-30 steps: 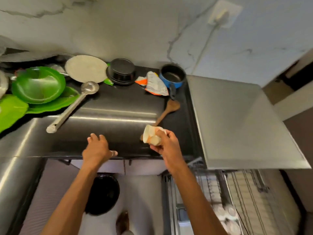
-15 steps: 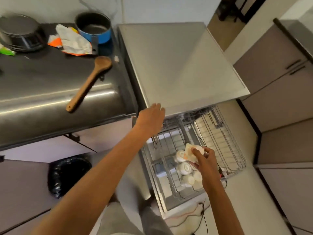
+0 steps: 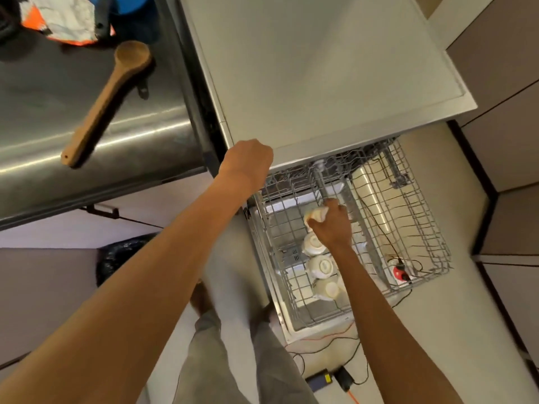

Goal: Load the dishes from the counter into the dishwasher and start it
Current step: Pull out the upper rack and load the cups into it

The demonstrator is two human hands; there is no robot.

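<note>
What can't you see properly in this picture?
All in the head view:
1) The cup is mostly covered by the right hand gripping it; whether it touches the rack is unclear.
2) The fingers of the left hand are out of sight at the edge of the dishwasher top.
3) The blue pot is cut off by the picture's top edge.
4) The black bag is partly behind the left arm.
</note>
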